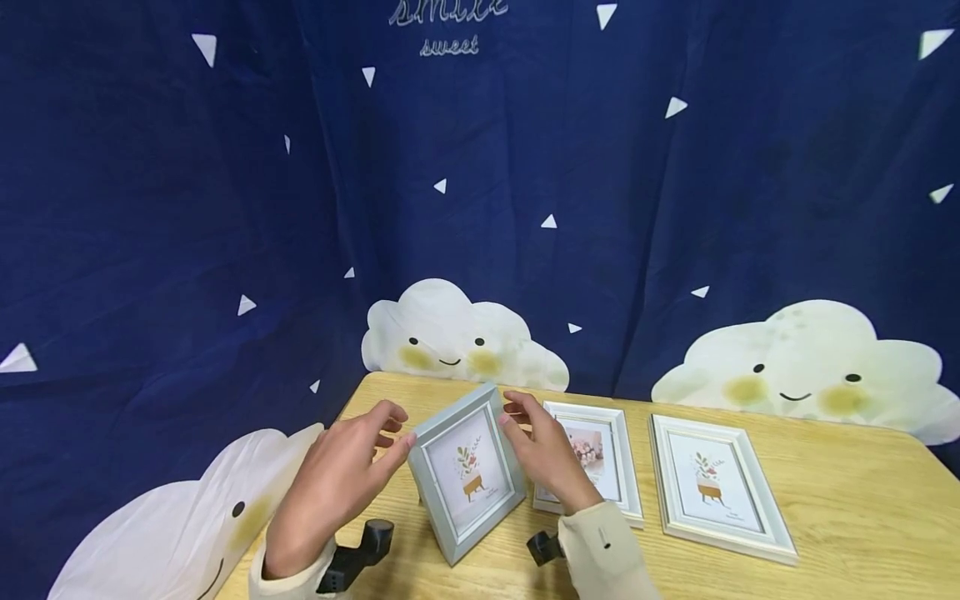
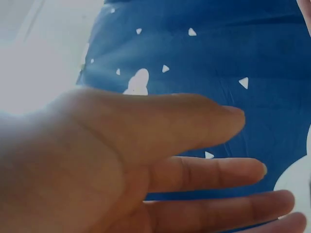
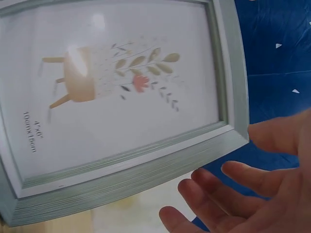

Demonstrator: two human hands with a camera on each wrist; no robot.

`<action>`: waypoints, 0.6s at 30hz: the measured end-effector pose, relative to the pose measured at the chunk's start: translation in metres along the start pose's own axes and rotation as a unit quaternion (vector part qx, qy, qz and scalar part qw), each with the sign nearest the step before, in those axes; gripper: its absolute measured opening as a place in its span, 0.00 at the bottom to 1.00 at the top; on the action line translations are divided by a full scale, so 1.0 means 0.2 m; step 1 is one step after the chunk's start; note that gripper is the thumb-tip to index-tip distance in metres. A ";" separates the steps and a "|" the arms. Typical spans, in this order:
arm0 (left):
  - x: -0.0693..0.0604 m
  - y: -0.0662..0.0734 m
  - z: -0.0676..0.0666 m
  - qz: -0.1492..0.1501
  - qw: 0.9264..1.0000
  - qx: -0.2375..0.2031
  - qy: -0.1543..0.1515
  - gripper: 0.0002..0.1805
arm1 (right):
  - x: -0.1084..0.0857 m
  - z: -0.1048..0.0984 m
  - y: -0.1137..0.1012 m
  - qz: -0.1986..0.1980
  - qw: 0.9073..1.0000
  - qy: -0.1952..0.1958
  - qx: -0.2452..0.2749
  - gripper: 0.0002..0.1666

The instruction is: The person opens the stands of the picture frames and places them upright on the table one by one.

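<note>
A grey-green photo frame (image 1: 468,479) stands leaning back on the wooden table, its print of a potted plant facing me. To its left is my left hand (image 1: 337,479), fingers loosely bent and the thumb tip close to the frame's upper left edge; I cannot tell if it touches. In the left wrist view the left hand (image 2: 146,160) has extended fingers and holds nothing. My right hand (image 1: 551,454) is at the frame's upper right side. The right wrist view shows the right hand (image 3: 262,189) with loosely spread fingers, the thumb at a corner of the frame (image 3: 116,187).
Right of the standing frame, a white photo frame (image 1: 626,467) with a pink flower picture lies flat, partly behind my right hand. Farther right lies another white frame (image 1: 772,533) with a plant print. A blue curtain (image 1: 487,167) with clouds hangs behind the table (image 1: 862,517).
</note>
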State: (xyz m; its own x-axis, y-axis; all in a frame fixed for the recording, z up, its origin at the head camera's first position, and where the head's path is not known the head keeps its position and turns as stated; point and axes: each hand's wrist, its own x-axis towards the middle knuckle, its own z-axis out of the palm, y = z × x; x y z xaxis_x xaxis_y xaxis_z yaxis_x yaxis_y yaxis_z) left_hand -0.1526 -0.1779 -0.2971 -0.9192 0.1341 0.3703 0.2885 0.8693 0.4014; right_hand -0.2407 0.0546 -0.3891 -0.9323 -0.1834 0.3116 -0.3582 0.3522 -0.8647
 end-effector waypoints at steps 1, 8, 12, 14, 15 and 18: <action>-0.01 0.01 0.00 0.006 1.000 0.005 0.004 0.09 | 0.00 0.00 -0.01 -0.004 1.000 0.002 0.005 0.23; -0.02 0.03 0.01 0.031 0.999 0.019 0.011 0.09 | -0.01 0.00 -0.02 -0.012 1.000 0.005 0.008 0.23; -0.02 0.03 0.02 0.032 0.999 0.017 0.008 0.10 | -0.01 0.00 -0.02 -0.011 1.000 -0.003 0.007 0.23; -0.02 0.03 0.03 0.033 0.999 0.013 0.006 0.10 | -0.01 0.00 -0.02 -0.010 1.000 -0.007 0.007 0.24; -0.01 0.03 0.03 0.034 0.999 0.011 0.005 0.10 | -0.01 0.00 -0.02 -0.010 1.000 -0.007 0.008 0.23; -0.01 0.03 0.03 0.039 0.999 0.011 0.006 0.11 | -0.01 -0.01 -0.03 -0.012 1.000 -0.007 0.009 0.23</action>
State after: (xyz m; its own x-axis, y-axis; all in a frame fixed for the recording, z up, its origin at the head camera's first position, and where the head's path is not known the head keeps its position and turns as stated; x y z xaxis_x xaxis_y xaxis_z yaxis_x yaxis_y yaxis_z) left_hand -0.1503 -0.1698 -0.2998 -0.8908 0.1970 0.4094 0.3535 0.8666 0.3523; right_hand -0.2365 0.0542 -0.3850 -0.9225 -0.2042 0.3276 -0.3800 0.3314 -0.8636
